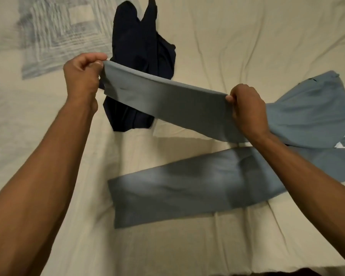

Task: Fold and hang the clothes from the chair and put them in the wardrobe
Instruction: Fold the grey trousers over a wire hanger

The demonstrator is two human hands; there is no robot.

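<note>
Two bare forearms are reaching forward from the bottom of the head view, over a bed (pixel 187 246) covered in a cream sheet. Between them, nearest the viewer, one leg of a pair of grey-blue trousers (pixel 173 188) is lying flat on the sheet, its hem pointing left.

Above it, the other leg is being held up in the air, stretched into a band between both hands. At the hem end, the left hand (pixel 82 76) is pinching the cloth, with the fingers (pixel 92 56) curled over the top edge and the thumb under it. Further along the leg, the right hand (pixel 247 108) is gripping the upper edge with its fingers curled round the fabric. Beyond that hand, the seat and waistband are spreading out on the bed at the right edge.

A dark navy garment (pixel 139 62) is lying crumpled on the sheet behind the raised leg. A pale blue patterned pillow (pixel 54 30) is sitting at the top left. No chair or wardrobe is showing.

The step in hand looks like laying one leg over the other. To do it well, the raised leg probably wants keeping taut, then lowering so that both hems and creases line up before the hands let go. Smoothing from the waistband towards the hems should clear the wrinkles.
</note>
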